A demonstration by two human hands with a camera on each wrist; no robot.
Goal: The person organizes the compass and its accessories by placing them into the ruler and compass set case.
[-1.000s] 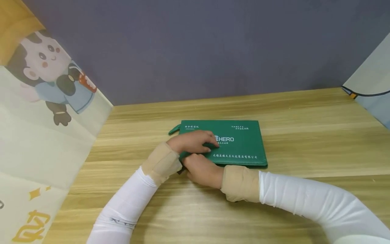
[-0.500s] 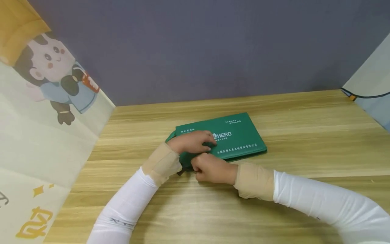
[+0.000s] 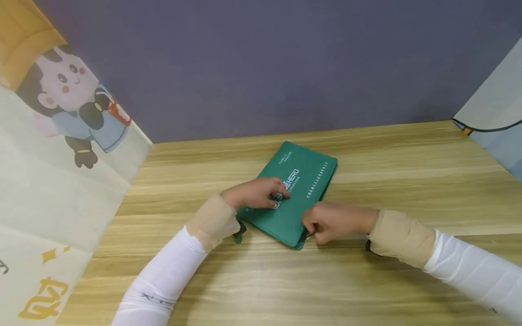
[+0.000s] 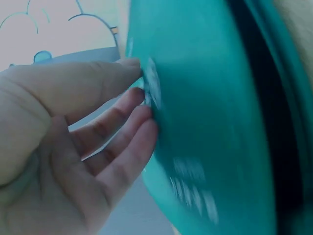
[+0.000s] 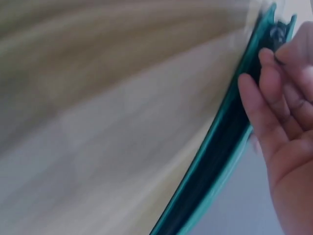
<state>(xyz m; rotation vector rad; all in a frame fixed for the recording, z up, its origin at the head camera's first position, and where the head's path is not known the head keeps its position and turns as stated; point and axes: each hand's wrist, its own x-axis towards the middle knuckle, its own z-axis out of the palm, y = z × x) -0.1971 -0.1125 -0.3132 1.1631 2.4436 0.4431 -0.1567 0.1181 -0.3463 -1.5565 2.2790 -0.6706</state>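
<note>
A flat green zippered case (image 3: 307, 170) with white lettering, "HERO" among it, lies slanted on the table in the head view. My left hand (image 3: 257, 192) rests its fingertips on the cover; the left wrist view shows the thumb and fingers (image 4: 129, 142) touching the lettered face. At the case's near right corner my right hand (image 3: 338, 222) pinches the small dark zipper pull. In the right wrist view the zipper slider (image 5: 278, 33) shows just beyond that hand's fingertips, at one end of the dark zipper band (image 5: 210, 169) along the case's side.
The case lies on a wood-grain table (image 3: 387, 181). A grey-purple panel (image 3: 285, 68) stands behind it, and a light wall with a cartoon figure (image 3: 77, 95) rises at the left. A dark cord (image 3: 493, 130) shows at the far right.
The case has turned anticlockwise, its far end swinging away and leftward. My right hand has moved rightward along the near edge to the corner. The left hand has stayed on the cover.
</note>
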